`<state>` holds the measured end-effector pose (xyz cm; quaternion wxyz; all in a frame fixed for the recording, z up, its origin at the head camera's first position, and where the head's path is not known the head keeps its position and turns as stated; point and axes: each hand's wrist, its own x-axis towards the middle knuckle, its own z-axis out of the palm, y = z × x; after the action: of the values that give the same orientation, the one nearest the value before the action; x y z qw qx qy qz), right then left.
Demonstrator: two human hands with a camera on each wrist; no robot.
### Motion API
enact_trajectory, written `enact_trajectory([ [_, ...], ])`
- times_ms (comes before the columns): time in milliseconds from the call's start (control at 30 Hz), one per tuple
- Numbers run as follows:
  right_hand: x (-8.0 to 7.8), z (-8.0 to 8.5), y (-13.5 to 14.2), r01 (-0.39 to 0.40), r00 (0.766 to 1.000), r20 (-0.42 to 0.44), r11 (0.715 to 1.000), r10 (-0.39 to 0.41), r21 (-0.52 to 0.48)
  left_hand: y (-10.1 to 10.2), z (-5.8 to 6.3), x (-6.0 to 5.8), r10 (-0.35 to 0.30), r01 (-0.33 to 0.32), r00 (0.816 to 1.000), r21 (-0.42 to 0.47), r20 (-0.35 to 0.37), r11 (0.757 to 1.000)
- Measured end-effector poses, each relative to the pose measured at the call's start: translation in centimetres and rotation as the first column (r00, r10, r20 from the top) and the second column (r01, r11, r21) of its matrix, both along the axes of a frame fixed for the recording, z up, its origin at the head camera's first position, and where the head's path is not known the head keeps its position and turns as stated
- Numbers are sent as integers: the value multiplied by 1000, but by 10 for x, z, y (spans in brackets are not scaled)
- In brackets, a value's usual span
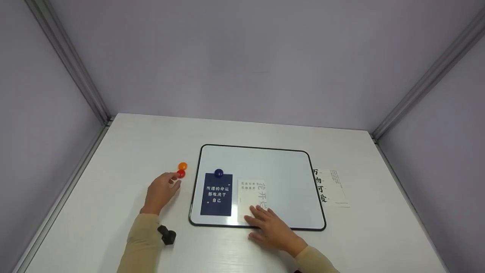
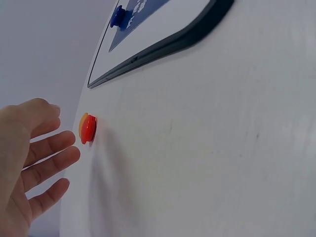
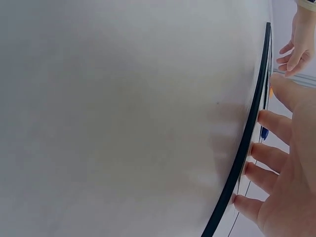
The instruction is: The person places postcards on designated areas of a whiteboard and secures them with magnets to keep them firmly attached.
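Note:
My left hand (image 1: 161,191) hovers beside a red round magnet (image 1: 181,173) on the table. In the left wrist view its fingers (image 2: 57,159) are loosely bent and apart from the magnet. An orange magnet (image 1: 183,166) touches the red one. My right hand (image 1: 273,230) rests with spread fingertips on the lower part of a cream card (image 1: 246,193) with grey characters, which lies on a black-framed whiteboard (image 1: 280,167). To its left on the board lies a dark blue card (image 1: 216,206) with white characters, a dark blue magnet (image 1: 218,173) at its top edge.
Another white card (image 1: 335,189) with black characters lies at the board's right edge, partly under it. Part of a black device (image 1: 167,236) shows at the left wrist. Pale walls (image 1: 242,57) enclose the white table (image 1: 151,129) at the back and sides.

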<state>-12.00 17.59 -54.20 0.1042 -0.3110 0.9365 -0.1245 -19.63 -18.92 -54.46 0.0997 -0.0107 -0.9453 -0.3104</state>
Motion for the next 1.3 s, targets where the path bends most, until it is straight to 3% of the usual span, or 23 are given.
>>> enact_trajectory([
  [533,0,-2,1,-9,1000,25,1000,8,17,3,-10,-11,84,-84,996,15,17,996],
  [833,0,0,1,5,999,43,1000,-6,25,3,-18,-17,98,-99,994,-23,-41,995],
  [1067,0,0,2,11,999,46,1000,-12,21,6,-21,-22,143,-143,990,-59,-9,988],
  [1300,0,-1,1,2,999,34,1000,-2,12,9,-20,-25,147,-147,989,-75,-8,986],
])
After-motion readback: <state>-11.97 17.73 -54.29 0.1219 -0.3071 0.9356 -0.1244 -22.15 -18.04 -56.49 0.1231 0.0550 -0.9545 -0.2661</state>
